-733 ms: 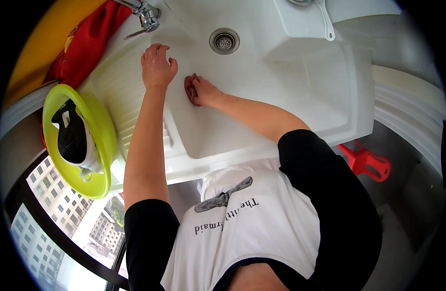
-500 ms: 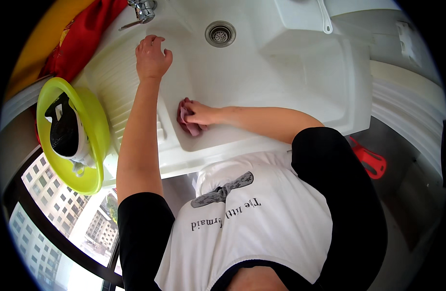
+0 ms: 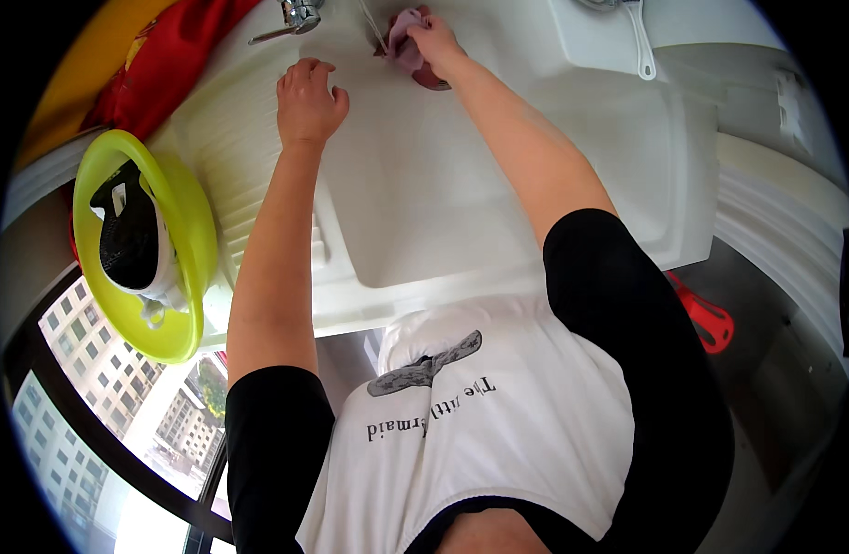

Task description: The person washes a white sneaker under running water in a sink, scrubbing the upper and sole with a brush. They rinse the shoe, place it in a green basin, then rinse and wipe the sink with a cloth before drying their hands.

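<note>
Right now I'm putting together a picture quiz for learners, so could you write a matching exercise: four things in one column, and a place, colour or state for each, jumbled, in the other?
Column one
1. Cloth
2. Shoe
3. Left hand
4. Tap

Column two
A. Shiny, chrome-coloured metal
B. Fingers a little bent, holding nothing that shows
C. Inside the yellow-green basin
D. Pinkish, gripped by the right hand

Right pairs: 1-D, 2-C, 3-B, 4-A
</note>
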